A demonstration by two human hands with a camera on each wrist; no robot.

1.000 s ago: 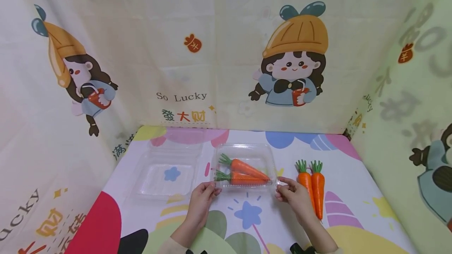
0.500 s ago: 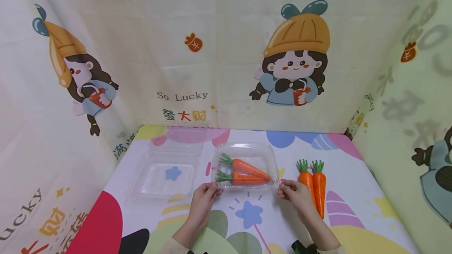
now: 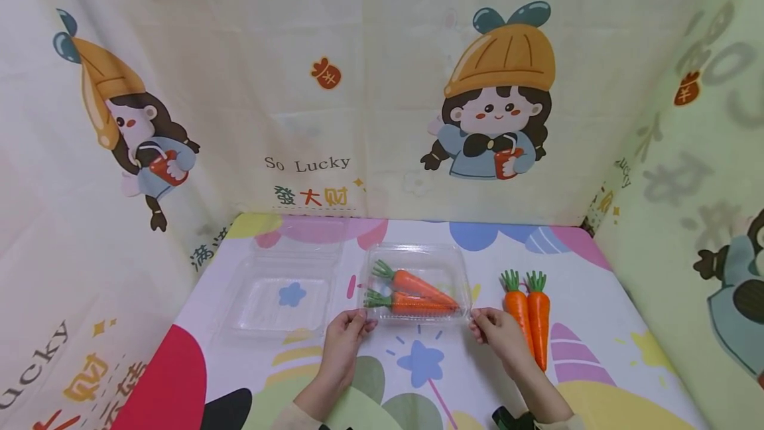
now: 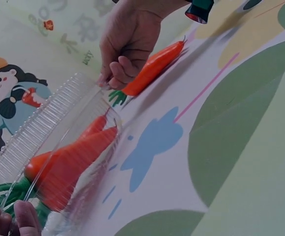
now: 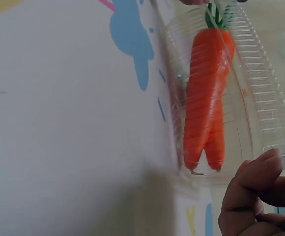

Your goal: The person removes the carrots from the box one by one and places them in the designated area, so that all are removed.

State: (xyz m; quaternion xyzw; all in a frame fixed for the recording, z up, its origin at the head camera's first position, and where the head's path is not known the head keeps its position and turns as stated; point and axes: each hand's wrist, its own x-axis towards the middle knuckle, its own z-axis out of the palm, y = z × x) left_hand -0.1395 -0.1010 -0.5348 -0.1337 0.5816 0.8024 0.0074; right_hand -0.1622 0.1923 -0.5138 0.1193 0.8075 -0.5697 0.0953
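A clear plastic clamshell box lies near the middle of the table with its lid down. Two orange toy carrots with green tops, an upper carrot and a lower carrot, are inside it. My left hand pinches the box's near left corner between thumb and fingers. At the near right corner, my right hand grips the edge with thumb and curled forefinger. In the right wrist view that hand's fingers sit at the lid's corner. Whether the lid is latched cannot be seen.
A second clear box stands opened out at the left, its lid folded back. Right of my right hand, two more carrots lie side by side, one partly behind my wrist. Patterned cloth walls the table's back and sides.
My right forefinger, more stretched out a second ago, is now bent closer to the thumb at the box's corner. The left hand, the box and the carrots stay almost where they were.
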